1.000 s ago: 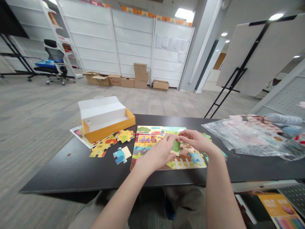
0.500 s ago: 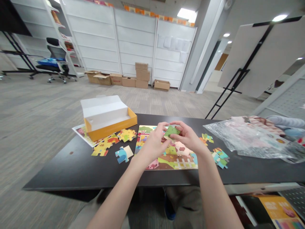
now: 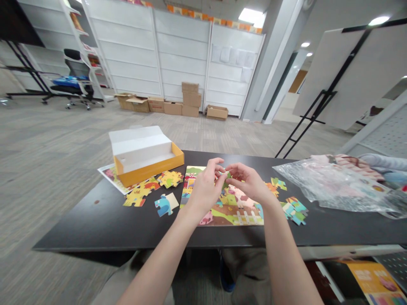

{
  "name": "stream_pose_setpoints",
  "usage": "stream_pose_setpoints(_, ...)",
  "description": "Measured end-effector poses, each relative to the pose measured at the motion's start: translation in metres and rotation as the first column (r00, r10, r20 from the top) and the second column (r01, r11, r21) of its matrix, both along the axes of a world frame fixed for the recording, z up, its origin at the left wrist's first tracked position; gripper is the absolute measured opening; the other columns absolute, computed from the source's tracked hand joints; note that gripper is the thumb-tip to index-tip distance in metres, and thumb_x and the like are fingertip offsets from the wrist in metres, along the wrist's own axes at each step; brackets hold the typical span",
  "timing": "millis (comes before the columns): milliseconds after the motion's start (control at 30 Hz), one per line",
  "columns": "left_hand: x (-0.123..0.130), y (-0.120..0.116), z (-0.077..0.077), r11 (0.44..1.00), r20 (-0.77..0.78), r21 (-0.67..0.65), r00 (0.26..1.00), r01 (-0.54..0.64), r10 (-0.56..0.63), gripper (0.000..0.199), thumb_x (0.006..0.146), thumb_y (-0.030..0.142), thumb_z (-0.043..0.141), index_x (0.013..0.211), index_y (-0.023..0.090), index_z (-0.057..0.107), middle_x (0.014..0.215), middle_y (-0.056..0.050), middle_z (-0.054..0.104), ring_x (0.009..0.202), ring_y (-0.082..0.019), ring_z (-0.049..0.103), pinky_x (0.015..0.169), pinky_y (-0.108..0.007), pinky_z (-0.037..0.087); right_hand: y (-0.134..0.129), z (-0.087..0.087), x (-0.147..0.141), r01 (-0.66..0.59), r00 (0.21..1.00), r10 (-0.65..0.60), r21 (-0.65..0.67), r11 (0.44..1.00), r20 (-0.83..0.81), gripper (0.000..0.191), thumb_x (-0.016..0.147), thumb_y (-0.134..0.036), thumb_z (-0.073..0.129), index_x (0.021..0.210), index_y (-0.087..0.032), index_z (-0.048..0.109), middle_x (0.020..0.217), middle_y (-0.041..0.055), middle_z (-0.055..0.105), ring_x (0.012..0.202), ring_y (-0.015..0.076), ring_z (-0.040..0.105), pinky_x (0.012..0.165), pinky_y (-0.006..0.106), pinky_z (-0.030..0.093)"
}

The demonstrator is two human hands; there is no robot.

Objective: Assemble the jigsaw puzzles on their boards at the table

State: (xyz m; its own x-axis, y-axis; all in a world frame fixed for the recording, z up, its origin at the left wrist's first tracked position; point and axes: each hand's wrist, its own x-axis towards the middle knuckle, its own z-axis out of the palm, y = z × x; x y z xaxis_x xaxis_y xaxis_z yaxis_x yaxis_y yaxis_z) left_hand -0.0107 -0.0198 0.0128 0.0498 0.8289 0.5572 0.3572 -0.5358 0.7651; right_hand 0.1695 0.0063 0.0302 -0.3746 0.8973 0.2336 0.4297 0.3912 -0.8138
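Note:
Between the fingertips of both hands is a green puzzle piece, mostly hidden by the fingers. My left hand pinches its left side, and my right hand grips it from the right. Both hands are just above a farm-scene puzzle on the black table, where a cow, a pig and a white fence show. Left of it lie a loose piece with a blue animal and a cluster of yellow pieces. More blue-green pieces lie beyond my right wrist.
An open yellow box with a white lid stands at the back left, partly on a printed sheet. Clear plastic bags with folded cloth fill the right side. The black table's front edge runs close to my lap.
The green piece has turned between my fingers and shows less of its face. My left fingers have closed in around it. The loose pieces on the table stay where they were.

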Motion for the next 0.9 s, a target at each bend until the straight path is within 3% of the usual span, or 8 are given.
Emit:
stream_pose_setpoints(67, 0.0, 0.0, 0.002, 0.999, 0.001, 0.027, 0.999, -0.036, 0.036, 0.031, 0.092, 0.017, 0.059, 0.121, 0.021, 0.05, 0.105, -0.004, 0.068, 0.083, -0.014, 0.067, 0.076, -0.029, 0.056, 0.003, 0.0, 0.007, 0.024, 0.999, -0.024, -0.005, 1.0, -0.039, 0.031, 0.084, -0.039, 0.068, 0.11, -0.023, 0.066, 0.09, 0.0032, 0.072, 0.074, 0.0174, 0.065, 0.068, 0.031, 0.055)
stream_pose_setpoints(133, -0.002, 0.001, 0.005, 0.996, -0.024, 0.055, 0.997, -0.077, 0.078, 0.031, 0.091, 0.016, 0.058, 0.121, 0.021, 0.05, 0.112, -0.007, 0.066, 0.091, -0.016, 0.067, 0.078, -0.031, 0.057, 0.01, -0.005, 0.02, 0.155, 0.985, -0.151, 0.045, 0.987, -0.087, 0.031, 0.083, -0.044, 0.068, 0.103, -0.02, 0.067, 0.088, 0.0046, 0.072, 0.075, 0.0186, 0.065, 0.07, 0.032, 0.054)
stream_pose_setpoints(267, -0.011, 0.004, 0.012, 0.985, -0.099, 0.088, 0.982, -0.15, 0.159, 0.033, 0.091, 0.016, 0.057, 0.123, 0.02, 0.05, 0.119, -0.009, 0.063, 0.101, -0.018, 0.065, 0.084, -0.035, 0.057, 0.031, -0.027, 0.059, 0.453, 0.879, -0.445, 0.01, 0.891, -0.172, 0.041, 0.078, -0.056, 0.066, 0.091, -0.017, 0.063, 0.083, 0.0077, 0.072, 0.069, 0.0183, 0.063, 0.064, 0.03, 0.049)
stream_pose_setpoints(333, -0.016, 0.006, 0.015, 0.98, -0.124, 0.09, 0.975, -0.175, 0.186, 0.033, 0.091, 0.017, 0.057, 0.123, 0.02, 0.05, 0.121, -0.01, 0.062, 0.102, -0.019, 0.065, 0.085, -0.036, 0.057, 0.039, -0.04, 0.076, 0.543, 0.838, -0.542, 0.001, 0.84, -0.055, 0.042, 0.079, -0.059, 0.06, 0.085, -0.018, 0.061, 0.073, 0.006, 0.069, 0.065, 0.0185, 0.061, 0.062, 0.029, 0.047)
stream_pose_setpoints(433, -0.023, 0.008, 0.016, 0.977, -0.154, 0.094, 0.967, -0.189, 0.202, 0.031, 0.093, 0.018, 0.055, 0.123, 0.02, 0.051, 0.122, -0.01, 0.062, 0.102, -0.02, 0.065, 0.084, -0.036, 0.058, 0.047, -0.052, 0.092, 0.592, 0.763, -0.591, 0.083, 0.801, 0.26, 0.035, 0.086, -0.05, 0.05, 0.075, -0.019, 0.061, 0.07, 0.0065, 0.067, 0.069, 0.0206, 0.061, 0.064, 0.029, 0.045)
stream_pose_setpoints(500, -0.027, 0.009, 0.015, 0.976, -0.17, 0.1, 0.963, -0.193, 0.208, 0.03, 0.093, 0.017, 0.054, 0.123, 0.019, 0.051, 0.122, -0.01, 0.062, 0.101, -0.02, 0.065, 0.084, -0.037, 0.058, 0.048, -0.055, 0.095, 0.603, 0.716, -0.598, 0.114, 0.79, 0.36, 0.031, 0.087, -0.042, 0.049, 0.069, -0.02, 0.06, 0.072, 0.0086, 0.068, 0.071, 0.0215, 0.061, 0.065, 0.029, 0.044)
stream_pose_setpoints(733, -0.035, 0.006, 0.013, 0.971, -0.245, 0.117, 0.942, -0.208, 0.231, 0.031, 0.093, 0.017, 0.055, 0.123, 0.02, 0.051, 0.122, -0.01, 0.062, 0.101, -0.02, 0.066, 0.085, -0.038, 0.058, 0.049, -0.055, 0.085, 0.538, 0.761, -0.524, 0.078, 0.839, 0.383, 0.034, 0.089, -0.044, 0.051, 0.071, -0.019, 0.067, 0.069, 0.0059, 0.069, 0.067, 0.0205, 0.063, 0.062, 0.028, 0.044)
stream_pose_setpoints(900, -0.038, 0.004, 0.009, 0.972, -0.303, 0.125, 0.925, -0.2, 0.229, 0.032, 0.093, 0.019, 0.055, 0.124, 0.019, 0.05, 0.122, -0.009, 0.062, 0.103, -0.021, 0.066, 0.091, -0.04, 0.056, 0.055, -0.056, 0.088, 0.632, 0.698, -0.629, 0.117, 0.766, 0.342, 0.031, 0.089, -0.035, 0.053, 0.1, -0.014, 0.071, 0.093, 0.013, 0.076, 0.085, 0.0244, 0.069, 0.076, 0.032, 0.049)
